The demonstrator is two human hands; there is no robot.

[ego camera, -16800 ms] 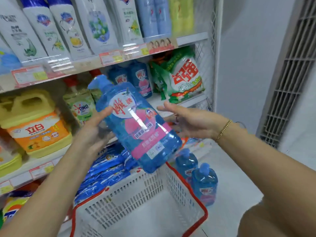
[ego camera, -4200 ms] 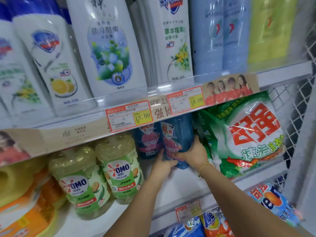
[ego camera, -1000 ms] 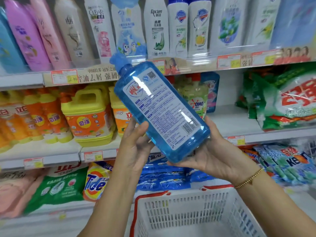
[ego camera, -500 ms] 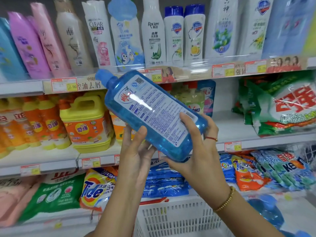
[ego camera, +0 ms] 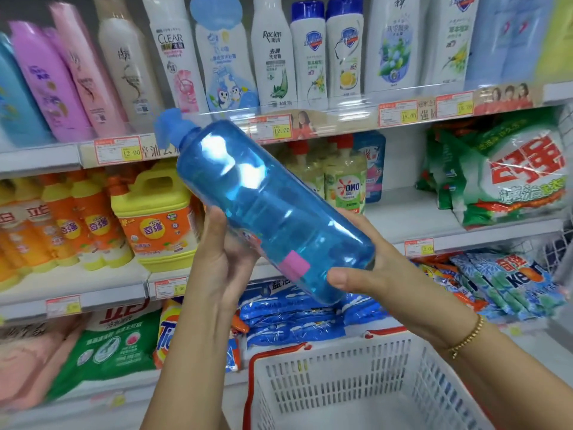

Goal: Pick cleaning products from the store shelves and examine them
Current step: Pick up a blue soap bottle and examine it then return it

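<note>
i hold the blue detergent bottle (ego camera: 273,209) tilted at centre frame, cap toward the upper left. my left hand (ego camera: 221,262) has its fingers curled round the middle, my right hand (ego camera: 375,274) cups the base, above the white basket (ego camera: 356,352).

forearms: bare | right wrist (ego camera: 455,321): thin gold beaded bracelet (ego camera: 467,336)

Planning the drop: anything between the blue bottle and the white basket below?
Nothing visible. The blue bottle, held tilted by the left hand and right hand, hangs above the far rim of the white basket. Only open air lies between them, and nothing visible covers the basket's open top.
</note>
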